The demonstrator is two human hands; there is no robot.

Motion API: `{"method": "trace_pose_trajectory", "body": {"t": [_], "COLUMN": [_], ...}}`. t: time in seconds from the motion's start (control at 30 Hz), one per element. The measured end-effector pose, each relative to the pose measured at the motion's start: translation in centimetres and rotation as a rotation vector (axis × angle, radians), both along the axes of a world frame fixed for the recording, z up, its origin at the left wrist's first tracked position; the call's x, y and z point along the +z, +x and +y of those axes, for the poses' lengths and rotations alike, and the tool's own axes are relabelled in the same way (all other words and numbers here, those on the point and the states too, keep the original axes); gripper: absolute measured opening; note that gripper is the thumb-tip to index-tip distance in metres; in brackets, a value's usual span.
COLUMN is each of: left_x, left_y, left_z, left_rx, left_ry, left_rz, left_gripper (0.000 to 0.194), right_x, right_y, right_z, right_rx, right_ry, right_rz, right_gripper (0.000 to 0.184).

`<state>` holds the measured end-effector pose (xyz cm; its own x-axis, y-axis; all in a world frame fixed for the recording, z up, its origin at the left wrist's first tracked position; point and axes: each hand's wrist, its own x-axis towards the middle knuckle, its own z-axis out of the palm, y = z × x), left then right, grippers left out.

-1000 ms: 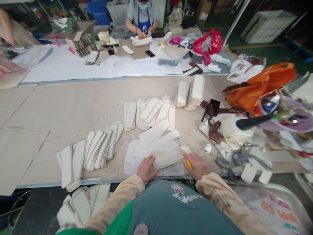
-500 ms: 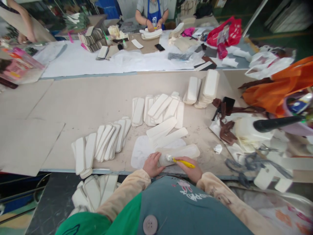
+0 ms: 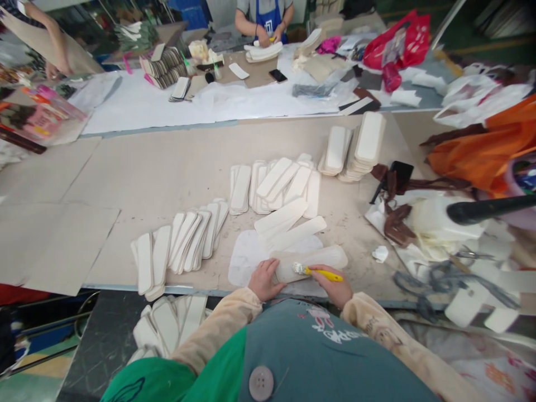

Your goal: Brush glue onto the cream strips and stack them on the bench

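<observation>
My left hand [image 3: 263, 279] presses down on the left end of a long cream-coloured strip [image 3: 322, 259] lying on a white sheet [image 3: 247, 254] at the table's near edge. My right hand [image 3: 335, 286] is closed round a yellow-handled brush [image 3: 320, 273], whose bristle tip rests on the strip's middle. Two more strips [image 3: 288, 226] lie just beyond it.
A fanned row of strips [image 3: 184, 243] lies to the left, more rows [image 3: 272, 184] and stacks [image 3: 360, 145] lie further back. Clutter, brown scraps and an orange bag [image 3: 486, 151] fill the right. A black handle [image 3: 486, 209] juts in. A person in a blue apron [image 3: 263, 17] works across the far table.
My right hand has swung the brush from the strip's right end to its middle, tip pointing left. The view has shifted a little to the left.
</observation>
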<state>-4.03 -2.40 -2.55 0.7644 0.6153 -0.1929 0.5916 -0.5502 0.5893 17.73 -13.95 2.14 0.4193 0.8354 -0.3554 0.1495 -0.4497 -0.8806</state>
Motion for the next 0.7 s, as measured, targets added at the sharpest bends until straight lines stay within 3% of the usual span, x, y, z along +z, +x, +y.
{"method": "trace_pose_trajectory", "body": {"t": [0.17, 0.27, 0.57, 0.7], "left_x": [0.0, -0.1, -0.2, -0.2], "left_y": [0.1, 0.1, 0.1, 0.1], "left_z": [0.0, 0.1, 0.0, 0.0], "left_rx": [-0.012, -0.014, -0.009, 0.006], "left_ry": [0.023, 0.037, 0.05, 0.057], "left_rz": [-0.012, -0.025, -0.005, -0.009], "left_gripper": [0.07, 0.068, 0.065, 0.065], "right_x": [0.4, 0.0, -0.1, 0.9], "right_y": [-0.8, -0.5, 9.1, 10.6], "right_z": [0.3, 0.3, -4.5, -5.5], "right_rx": [0.112, 0.105, -0.147, -0.1], "right_ry": [0.063, 0.048, -0.016, 0.103], "right_rz": [0.05, 0.009, -0.245, -0.464], "right_gripper": [0.024, 0.022, 0.03, 0.027]}}
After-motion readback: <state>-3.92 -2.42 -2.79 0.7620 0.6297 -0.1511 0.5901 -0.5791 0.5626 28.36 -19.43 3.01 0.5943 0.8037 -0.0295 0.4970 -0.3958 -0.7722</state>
